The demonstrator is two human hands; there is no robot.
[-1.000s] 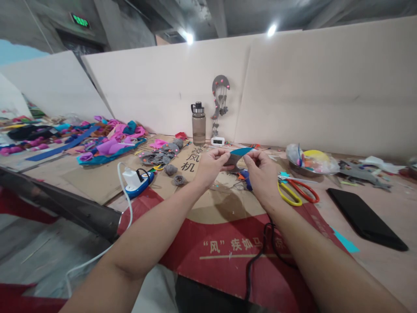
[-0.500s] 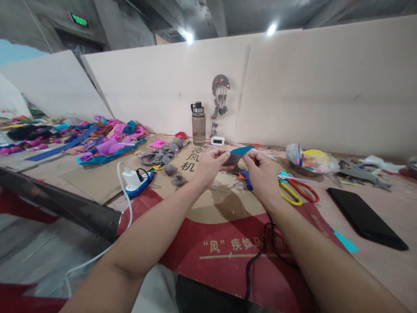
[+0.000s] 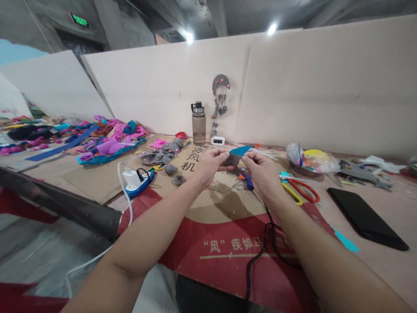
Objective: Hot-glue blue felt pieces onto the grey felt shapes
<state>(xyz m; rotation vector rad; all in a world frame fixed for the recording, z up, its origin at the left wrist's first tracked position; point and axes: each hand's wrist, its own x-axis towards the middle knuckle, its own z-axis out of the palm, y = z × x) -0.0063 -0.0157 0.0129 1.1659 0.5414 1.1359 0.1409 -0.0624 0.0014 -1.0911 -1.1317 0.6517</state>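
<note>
A small piece of felt, teal (image 3: 240,151) on top and grey (image 3: 233,160) below, is held up between both hands over the cardboard. My left hand (image 3: 213,163) pinches its left side between thumb and fingers. On the right side, my right hand (image 3: 259,168) grips its edge with thumb and forefinger. Below the right hand lies a blue tool (image 3: 249,181) with a black cord, partly hidden. Scissors with red handles (image 3: 304,191) and a yellow-handled pair (image 3: 292,194) lie beside my right wrist.
A bottle (image 3: 198,124) and a white clock (image 3: 217,140) stand at the back. Grey yarn balls (image 3: 170,169) and a blue-white power strip (image 3: 140,184) lie left. A black phone (image 3: 366,218) and a metal bowl (image 3: 308,170) are on the right. A grey moon ornament (image 3: 221,84) hangs behind.
My right hand and forearm have shifted slightly, covering more of the yellow scissor handle. The felt piece has moved slightly left, still held by both hands.
</note>
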